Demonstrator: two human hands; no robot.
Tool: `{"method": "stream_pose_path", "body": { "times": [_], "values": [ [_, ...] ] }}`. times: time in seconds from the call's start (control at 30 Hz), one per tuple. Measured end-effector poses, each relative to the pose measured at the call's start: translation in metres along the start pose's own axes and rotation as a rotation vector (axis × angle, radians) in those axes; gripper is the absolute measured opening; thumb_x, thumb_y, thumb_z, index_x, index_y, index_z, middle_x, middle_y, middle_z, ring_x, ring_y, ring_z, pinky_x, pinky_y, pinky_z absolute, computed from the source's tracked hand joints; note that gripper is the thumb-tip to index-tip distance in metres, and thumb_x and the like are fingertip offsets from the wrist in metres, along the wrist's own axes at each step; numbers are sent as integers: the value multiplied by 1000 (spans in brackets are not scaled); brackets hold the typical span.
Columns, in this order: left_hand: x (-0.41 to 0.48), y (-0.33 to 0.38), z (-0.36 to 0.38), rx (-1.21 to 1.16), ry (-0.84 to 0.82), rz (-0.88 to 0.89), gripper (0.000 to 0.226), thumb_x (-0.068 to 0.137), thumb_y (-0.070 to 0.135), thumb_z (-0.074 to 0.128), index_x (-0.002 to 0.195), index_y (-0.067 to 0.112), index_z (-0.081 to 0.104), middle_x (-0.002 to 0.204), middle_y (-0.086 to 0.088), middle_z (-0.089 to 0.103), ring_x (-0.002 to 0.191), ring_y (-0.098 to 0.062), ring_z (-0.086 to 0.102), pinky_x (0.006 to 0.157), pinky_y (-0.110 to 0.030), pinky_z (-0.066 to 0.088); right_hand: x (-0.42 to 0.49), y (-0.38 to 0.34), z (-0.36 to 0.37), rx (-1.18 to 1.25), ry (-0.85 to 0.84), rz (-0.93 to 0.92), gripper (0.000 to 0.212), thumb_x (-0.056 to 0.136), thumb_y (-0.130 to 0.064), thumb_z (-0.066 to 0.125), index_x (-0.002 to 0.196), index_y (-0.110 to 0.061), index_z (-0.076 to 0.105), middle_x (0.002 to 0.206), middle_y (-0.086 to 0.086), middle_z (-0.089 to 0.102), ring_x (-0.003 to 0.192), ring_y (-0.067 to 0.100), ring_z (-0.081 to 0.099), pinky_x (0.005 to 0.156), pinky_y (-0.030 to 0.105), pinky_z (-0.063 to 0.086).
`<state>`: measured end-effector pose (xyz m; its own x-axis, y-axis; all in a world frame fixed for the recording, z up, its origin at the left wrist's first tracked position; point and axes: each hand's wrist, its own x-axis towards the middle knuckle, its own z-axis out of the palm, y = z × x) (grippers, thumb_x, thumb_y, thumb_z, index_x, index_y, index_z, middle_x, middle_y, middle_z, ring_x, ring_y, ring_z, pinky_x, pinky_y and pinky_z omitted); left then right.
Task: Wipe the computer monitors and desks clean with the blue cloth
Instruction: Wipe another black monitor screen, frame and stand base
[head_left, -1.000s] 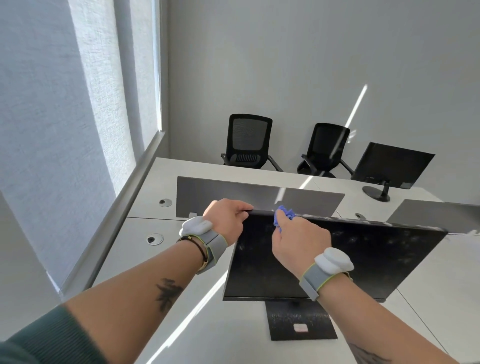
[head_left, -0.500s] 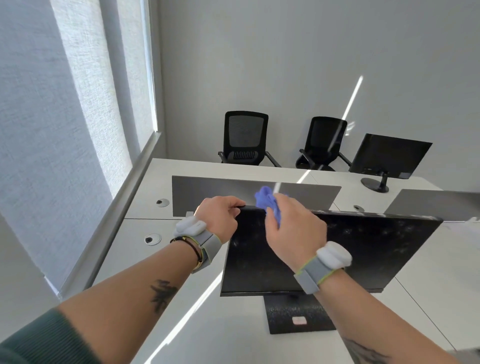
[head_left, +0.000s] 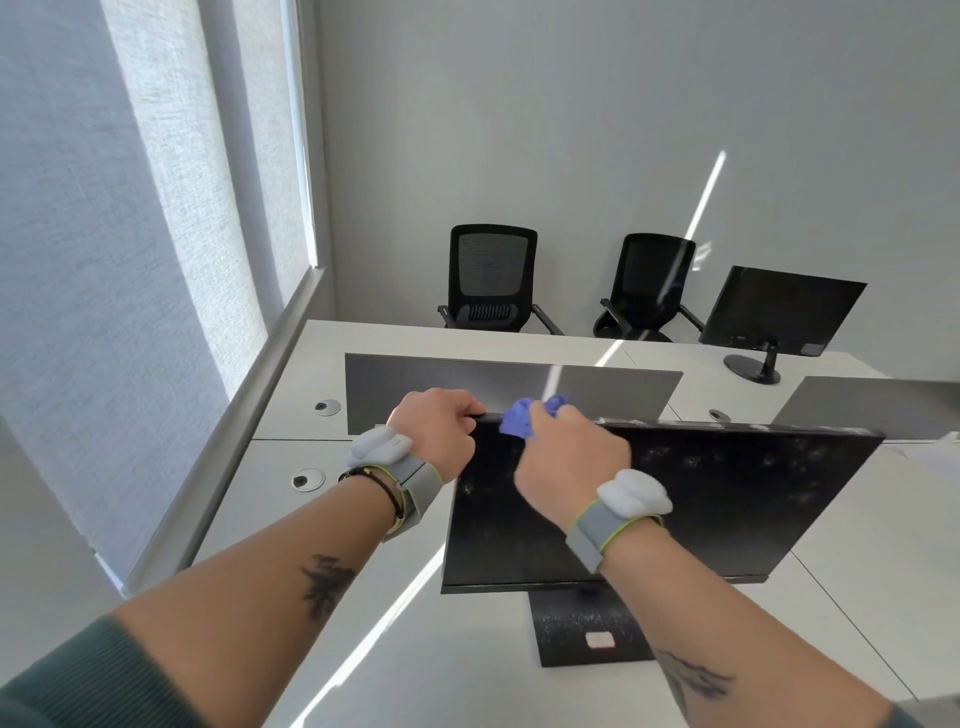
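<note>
My left hand (head_left: 435, 427) grips monitor (head_left: 701, 499) top-left corner; right hand (head_left: 571, 457) clutches blue cloth (head_left: 517, 419) on top edge.

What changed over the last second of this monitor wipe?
The right hand has carried the cloth leftward along the top edge of the monitor, closer to the left hand. Unchanged: the left hand grips the monitor's top left corner, the right hand holds the cloth, and the monitor stands in place.
</note>
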<state>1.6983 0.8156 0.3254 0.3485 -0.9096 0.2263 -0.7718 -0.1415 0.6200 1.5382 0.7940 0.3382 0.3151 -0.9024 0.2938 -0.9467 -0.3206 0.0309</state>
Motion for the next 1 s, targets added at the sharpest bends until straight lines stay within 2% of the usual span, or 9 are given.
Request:
{"method": "stream_pose_path", "body": {
  "times": [0.07, 0.13, 0.27, 0.4, 0.47, 0.57, 0.73, 0.83, 1.0],
  "values": [
    [0, -1, -2, 8, -25, 8, 30, 94, 15, 55, 107, 33, 75, 95, 6, 74, 90, -21, 66, 80, -26, 52, -2, -21, 5, -2, -20, -77, 46, 88, -25, 46, 134, -26, 43, 116, -2, 54, 89, 25, 65, 65, 31, 33],
    [-1, -3, -4, 7, -37, 11, 29, 96, 16, 55, 110, 32, 75, 98, 6, 74, 89, -19, 65, 81, -24, 51, -1, -15, 3, -10, -19, -67, 44, 87, -25, 46, 131, -26, 44, 115, -2, 54, 88, 25, 65, 65, 31, 33],
    [-4, -8, -6, -44, -28, -10, 28, 99, 16, 56, 114, 31, 74, 103, 8, 72, 88, -12, 61, 82, -18, 43, 2, 53, -5, -42, -30, 130, 33, 80, -26, 44, 111, -30, 53, 116, -1, 59, 98, 30, 66, 71, 31, 38],
    [-2, -3, -4, -39, -40, 2, 27, 98, 19, 57, 112, 34, 75, 100, 11, 73, 95, -15, 66, 89, -20, 48, 5, 94, -19, 5, -107, 310, 27, 83, -24, 46, 106, -30, 59, 120, 0, 60, 93, 28, 61, 75, 30, 44],
    [0, -2, -2, 24, -32, 11, 27, 97, 21, 57, 112, 36, 74, 101, 9, 74, 96, -17, 65, 89, -22, 49, 3, 74, -17, 98, -84, 274, 33, 90, -29, 43, 116, -37, 61, 128, -6, 57, 107, 23, 61, 80, 30, 40],
    [1, 0, -3, 39, -34, 8, 27, 95, 21, 57, 109, 36, 74, 99, 8, 73, 95, -19, 65, 88, -25, 51, 1, 22, -4, 156, 57, 110, 40, 96, -51, 27, 108, -37, 63, 109, -7, 61, 99, 20, 64, 70, 30, 39],
    [2, -3, -8, 46, -49, 13, 26, 95, 17, 58, 109, 30, 76, 99, 6, 75, 95, -20, 66, 86, -24, 49, 5, -17, 0, 164, 34, -46, 30, 100, -40, 34, 105, -27, 60, 95, -6, 53, 97, 22, 63, 68, 30, 38],
    [-2, -9, -9, -28, -55, -19, 24, 97, 19, 60, 108, 31, 76, 98, 7, 74, 94, -17, 67, 87, -21, 49, 8, 13, -3, 173, 28, 64, 32, 90, -42, 41, 105, -28, 66, 101, -5, 67, 94, 28, 64, 69, 30, 44],
    [-1, -8, -9, -102, -69, -25, 22, 98, 22, 61, 113, 30, 75, 100, 9, 73, 91, -10, 65, 87, -18, 45, 13, 81, -12, 175, 15, 325, 30, 91, -38, 44, 92, -19, 68, 77, -1, 60, 67, 25, 58, 62, 30, 50]
  ]
}}
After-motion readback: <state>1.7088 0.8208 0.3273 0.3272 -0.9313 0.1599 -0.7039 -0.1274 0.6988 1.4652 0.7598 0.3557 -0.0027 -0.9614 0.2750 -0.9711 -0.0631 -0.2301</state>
